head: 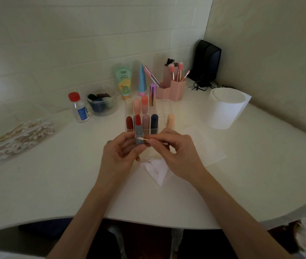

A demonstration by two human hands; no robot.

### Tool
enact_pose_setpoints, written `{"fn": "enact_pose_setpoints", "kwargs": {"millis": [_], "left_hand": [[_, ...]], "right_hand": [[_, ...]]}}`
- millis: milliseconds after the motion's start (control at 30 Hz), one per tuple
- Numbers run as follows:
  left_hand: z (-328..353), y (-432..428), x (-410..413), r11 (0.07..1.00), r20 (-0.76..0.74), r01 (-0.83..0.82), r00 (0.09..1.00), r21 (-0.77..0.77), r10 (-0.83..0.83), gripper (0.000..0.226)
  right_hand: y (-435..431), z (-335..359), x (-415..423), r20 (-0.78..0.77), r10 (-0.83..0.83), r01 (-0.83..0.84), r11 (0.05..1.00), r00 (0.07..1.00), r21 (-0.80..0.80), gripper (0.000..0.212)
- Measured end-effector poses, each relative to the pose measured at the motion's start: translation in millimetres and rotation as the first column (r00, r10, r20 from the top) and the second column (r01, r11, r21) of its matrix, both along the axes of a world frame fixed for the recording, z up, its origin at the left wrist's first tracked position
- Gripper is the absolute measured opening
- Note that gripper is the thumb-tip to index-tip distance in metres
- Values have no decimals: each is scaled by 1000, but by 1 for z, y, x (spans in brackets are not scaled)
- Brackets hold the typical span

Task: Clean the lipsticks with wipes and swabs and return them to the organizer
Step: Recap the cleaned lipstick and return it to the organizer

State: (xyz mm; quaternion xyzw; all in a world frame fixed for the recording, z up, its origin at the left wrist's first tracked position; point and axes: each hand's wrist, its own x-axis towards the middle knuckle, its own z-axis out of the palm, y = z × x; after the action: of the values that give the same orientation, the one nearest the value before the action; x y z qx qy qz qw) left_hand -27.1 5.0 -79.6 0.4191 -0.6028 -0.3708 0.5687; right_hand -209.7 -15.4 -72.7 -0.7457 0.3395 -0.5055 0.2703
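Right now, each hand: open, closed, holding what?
Left hand: closed on the uncapped grey lipstick, held upright.
Right hand: pinching a cotton swab, its tip against the lipstick's tube.

A white table (55,184) fills the corner. From the left it carries a heap of swabs (19,136), a red-capped bottle (79,107), a jar (102,103), a green tube (123,81), a blue tube (141,81), a clear organizer (162,111), a pink brush holder (170,89), a black speaker (206,60) and a wipe roll (226,109). Nearer the front lie a flat wipe (210,146) and a crumpled wipe (156,170).
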Motion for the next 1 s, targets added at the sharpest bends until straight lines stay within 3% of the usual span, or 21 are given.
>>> {"fn": "enact_pose_setpoints", "kwargs": {"millis": [433,1000], "left_hand": [[-4,-2,1,999,141,-23,990,-33,27,28],[-4,-3,2,998,190,-51,980,-30,56,28]], "right_hand": [[-1,4,-5,-81,-166,161,985,983,-58,16],[2,6,-3,-104,-181,169,979,978,-118,13]]}}
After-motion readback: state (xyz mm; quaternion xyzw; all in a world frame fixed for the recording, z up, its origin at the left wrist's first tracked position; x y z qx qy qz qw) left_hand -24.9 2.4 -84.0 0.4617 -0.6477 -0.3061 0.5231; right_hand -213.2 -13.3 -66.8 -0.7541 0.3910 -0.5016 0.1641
